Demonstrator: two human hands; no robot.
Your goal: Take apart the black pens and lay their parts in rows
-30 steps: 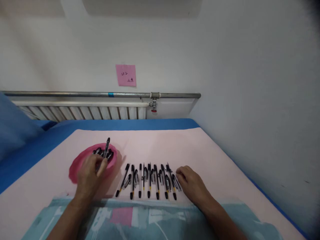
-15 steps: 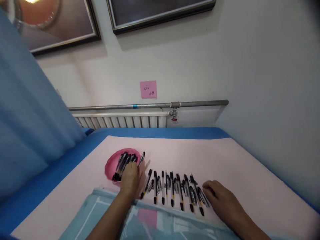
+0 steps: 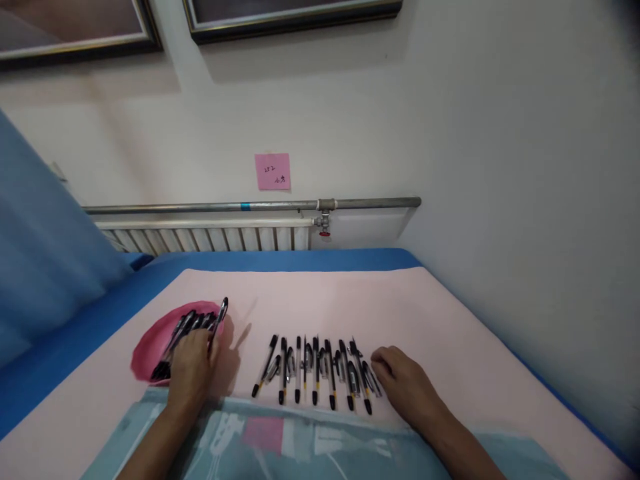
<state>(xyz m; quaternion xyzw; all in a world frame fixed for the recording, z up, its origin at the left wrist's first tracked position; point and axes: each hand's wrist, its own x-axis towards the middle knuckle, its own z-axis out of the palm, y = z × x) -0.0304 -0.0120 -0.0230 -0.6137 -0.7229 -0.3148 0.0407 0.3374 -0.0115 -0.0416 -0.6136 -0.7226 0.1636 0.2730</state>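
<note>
My left hand (image 3: 190,370) is closed round a black pen (image 3: 220,315) that sticks up and away from it, over the near edge of a pink dish (image 3: 145,347). Several more black pens (image 3: 183,330) lie bunched in that dish. To the right, a row of several clear pens with black caps (image 3: 315,363) lies side by side on the pale pink cloth (image 3: 450,333). My right hand (image 3: 405,383) rests on the cloth at the right end of the row, its fingers curled and touching the last pens.
A teal patterned cloth (image 3: 280,443) covers the near edge. Blue bedding (image 3: 75,313) borders the pink cloth at left and back. A radiator (image 3: 210,237), a metal pipe (image 3: 260,205) and a pink sticky note (image 3: 273,171) are on the wall. Picture frames hang above.
The camera has swung, first up and left, then back. My left hand stays at the dish with one pen raised in it. My right hand stays at the row's right end.
</note>
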